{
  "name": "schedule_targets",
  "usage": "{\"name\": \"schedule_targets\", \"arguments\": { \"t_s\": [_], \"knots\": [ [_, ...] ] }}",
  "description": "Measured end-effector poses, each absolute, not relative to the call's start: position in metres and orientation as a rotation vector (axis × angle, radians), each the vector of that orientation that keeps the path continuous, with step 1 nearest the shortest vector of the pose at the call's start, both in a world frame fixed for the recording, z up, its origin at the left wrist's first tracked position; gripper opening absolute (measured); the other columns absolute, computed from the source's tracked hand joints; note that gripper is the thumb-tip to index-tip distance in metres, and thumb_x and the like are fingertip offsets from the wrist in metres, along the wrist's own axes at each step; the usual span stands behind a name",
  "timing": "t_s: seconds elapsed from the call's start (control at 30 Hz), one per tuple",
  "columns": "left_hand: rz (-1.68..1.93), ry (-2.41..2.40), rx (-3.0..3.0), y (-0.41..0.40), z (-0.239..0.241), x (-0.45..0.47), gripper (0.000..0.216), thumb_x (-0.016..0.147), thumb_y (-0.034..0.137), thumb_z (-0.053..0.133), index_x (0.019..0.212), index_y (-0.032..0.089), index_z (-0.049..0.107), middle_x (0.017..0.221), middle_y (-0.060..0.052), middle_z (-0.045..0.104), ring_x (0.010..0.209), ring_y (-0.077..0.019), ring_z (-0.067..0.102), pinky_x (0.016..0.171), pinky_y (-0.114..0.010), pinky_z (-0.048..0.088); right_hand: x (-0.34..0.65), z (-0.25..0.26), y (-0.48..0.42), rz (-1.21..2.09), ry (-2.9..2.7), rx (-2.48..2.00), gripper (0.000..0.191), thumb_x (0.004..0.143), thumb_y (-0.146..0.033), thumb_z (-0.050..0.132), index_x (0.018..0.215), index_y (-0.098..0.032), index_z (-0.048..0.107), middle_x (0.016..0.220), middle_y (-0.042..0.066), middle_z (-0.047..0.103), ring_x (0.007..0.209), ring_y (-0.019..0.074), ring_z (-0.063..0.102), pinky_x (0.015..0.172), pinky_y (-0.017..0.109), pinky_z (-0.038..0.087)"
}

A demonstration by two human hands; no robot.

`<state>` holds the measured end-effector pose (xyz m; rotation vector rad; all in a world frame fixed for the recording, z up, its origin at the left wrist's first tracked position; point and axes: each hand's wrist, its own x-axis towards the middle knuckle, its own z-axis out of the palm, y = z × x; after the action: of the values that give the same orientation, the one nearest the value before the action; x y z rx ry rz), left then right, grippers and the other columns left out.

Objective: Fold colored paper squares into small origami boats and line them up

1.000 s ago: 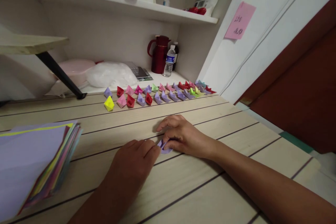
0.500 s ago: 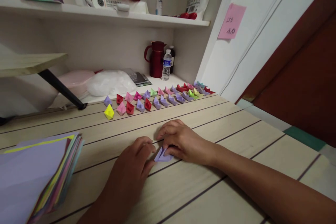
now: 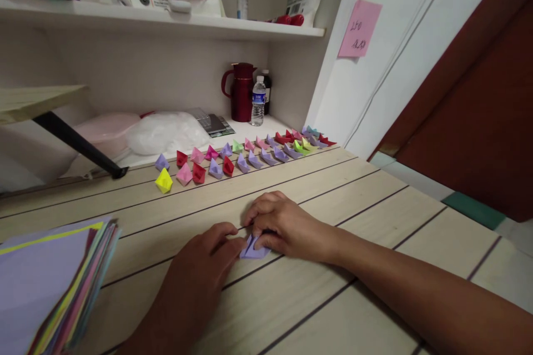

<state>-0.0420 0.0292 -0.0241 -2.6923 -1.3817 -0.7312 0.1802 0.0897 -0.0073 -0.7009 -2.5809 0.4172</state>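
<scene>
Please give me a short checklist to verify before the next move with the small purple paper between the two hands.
1. Purple folded paper lies on the table: ok.
2. Right hand covers its upper edge and holds it: ok.
3. Left hand touches its left side with the fingertips: ok.
4. Creases lined up under the fingers: cannot tell, hidden.
5. Paper stack and rows of folded pieces lie apart from both hands: ok.
</scene>
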Motion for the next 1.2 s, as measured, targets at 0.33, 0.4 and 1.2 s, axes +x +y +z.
{"name": "schedule_targets", "arguments": {
  "t_s": [0.33, 0.4, 1.2],
  "knots": [
    [-0.708, -1.245, -2.71, 0.032, -0.023, -0.043, 0.025, 0.093, 0.02, 0.046, 0.106, 0.027, 0.066, 0.11, -0.003, 0.068, 0.086, -0.0178, 0.067, 0.073, -0.03, 0.054, 0.18, -0.008, 0.089, 0.431, -2.582, -0.709, 0.008, 0.087, -0.027, 0.073, 0.084, -0.021, 0.067, 0.11, 0.003, 0.072, 0.106, 0.0221, 0.059, 0.096, 0.04, 0.037],
    [-0.637, -1.253, -2.735, 0.031, -0.021, -0.042, 0.022, 0.093, 0.02, 0.046, 0.094, 0.026, 0.068, 0.102, -0.002, 0.069, 0.083, -0.0174, 0.065, 0.071, -0.029, 0.052, 0.18, -0.008, 0.089, 0.424, -2.58, -0.716, 0.007, 0.086, -0.025, 0.073, 0.084, -0.021, 0.067, 0.11, 0.002, 0.072, 0.106, 0.0214, 0.059, 0.097, 0.039, 0.036],
    [-0.75, -1.241, -2.762, 0.029, -0.034, -0.046, 0.015, 0.094, 0.017, 0.05, 0.086, 0.022, 0.062, 0.081, 0.0, 0.067, 0.074, -0.018, 0.06, 0.065, -0.031, 0.049, 0.197, 0.004, 0.098, 0.952, -2.156, -0.906, 0.025, 0.097, -0.037, 0.057, 0.09, -0.017, 0.071, 0.094, 0.005, 0.072, 0.088, 0.019, 0.064, 0.082, 0.03, 0.047]
  ]
}}
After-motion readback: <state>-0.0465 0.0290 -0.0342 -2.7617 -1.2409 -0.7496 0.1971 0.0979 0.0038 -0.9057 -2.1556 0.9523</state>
